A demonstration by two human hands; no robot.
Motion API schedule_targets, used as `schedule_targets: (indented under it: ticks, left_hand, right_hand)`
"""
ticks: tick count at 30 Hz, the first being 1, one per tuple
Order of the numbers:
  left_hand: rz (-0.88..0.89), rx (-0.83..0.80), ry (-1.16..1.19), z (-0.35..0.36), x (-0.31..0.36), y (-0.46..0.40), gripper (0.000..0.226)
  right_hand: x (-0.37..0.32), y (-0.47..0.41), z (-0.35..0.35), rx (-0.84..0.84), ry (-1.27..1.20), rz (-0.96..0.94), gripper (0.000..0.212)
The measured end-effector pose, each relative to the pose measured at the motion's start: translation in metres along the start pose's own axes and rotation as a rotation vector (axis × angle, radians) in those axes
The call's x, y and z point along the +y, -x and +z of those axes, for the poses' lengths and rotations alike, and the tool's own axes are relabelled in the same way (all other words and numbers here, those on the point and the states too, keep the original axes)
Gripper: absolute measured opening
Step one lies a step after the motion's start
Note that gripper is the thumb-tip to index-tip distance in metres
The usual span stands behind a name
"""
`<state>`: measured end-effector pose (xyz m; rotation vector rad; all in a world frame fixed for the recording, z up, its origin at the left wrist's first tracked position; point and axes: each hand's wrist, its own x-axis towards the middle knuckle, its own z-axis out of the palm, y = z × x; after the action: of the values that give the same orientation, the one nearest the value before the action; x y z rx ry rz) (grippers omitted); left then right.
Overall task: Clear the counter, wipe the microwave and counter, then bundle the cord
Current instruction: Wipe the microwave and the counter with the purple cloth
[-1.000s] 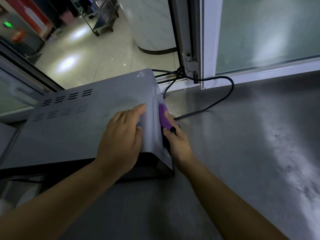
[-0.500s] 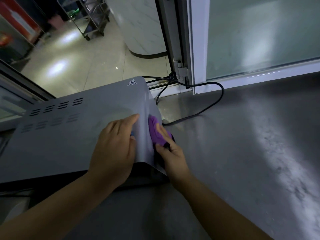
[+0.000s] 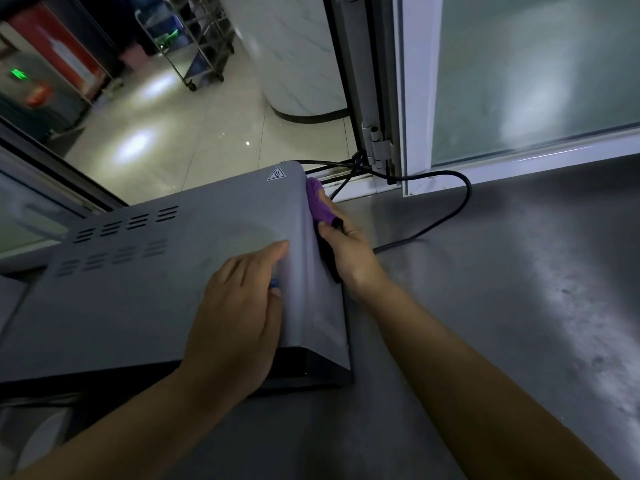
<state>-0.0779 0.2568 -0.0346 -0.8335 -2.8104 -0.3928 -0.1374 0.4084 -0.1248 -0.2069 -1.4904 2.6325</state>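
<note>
The microwave (image 3: 166, 271) sits on the left part of the bench (image 3: 502, 306), its right rear corner near the window frame (image 3: 415, 98). Its casing is smooth grey sheet metal, rounded along the right top edge, with 2 rows of narrow vent slots toward the left and a small triangular heat-warning sticker (image 3: 276, 173) near the rear right corner; a dark front band runs along its near edge. The left hand (image 3: 239, 317) lies flat on the top panel, fingers straight and close together, pressing down, with a small blue thing showing at the thumb that is too small to identify. The right hand (image 3: 346, 251) is against the microwave's right side, its fingers curled and pinching a purple cloth (image 3: 320, 202) with a dark edge, which is pressed to the side wall close to the rear corner; most of that wall and the lower part of the cloth are hidden behind the casing's edge and the hand. A black cord (image 3: 450, 209) loops across the bench from behind the microwave, curves near the frame and runs back toward the hand; where it ends is hidden. The bench is dull brushed metal with pale mottled glare at the right. The window holds frosted glass. Beyond lie glossy floor tiles and a wheeled metal trolley (image 3: 197, 39), dim and blurred.
</note>
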Motion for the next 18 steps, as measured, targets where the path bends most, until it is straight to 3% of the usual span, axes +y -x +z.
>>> schedule_targets:
  ticks: [8, 12, 18]
  left_hand:
    - [0.047, 0.011, -0.018, -0.002, 0.003, 0.002, 0.046]
    - [0.031, 0.012, -0.024, -0.002, 0.004, 0.003, 0.044]
    - [0.016, 0.005, -0.01, -0.002, 0.004, 0.003, 0.044]
  right_hand:
    - [0.004, 0.108, 0.005, -0.054, 0.092, -0.017, 0.053]
    - [0.004, 0.162, 0.009, -0.069, 0.202, -0.014, 0.067]
    - [0.005, 0.182, 0.014, -0.086, 0.374, -0.026, 0.059]
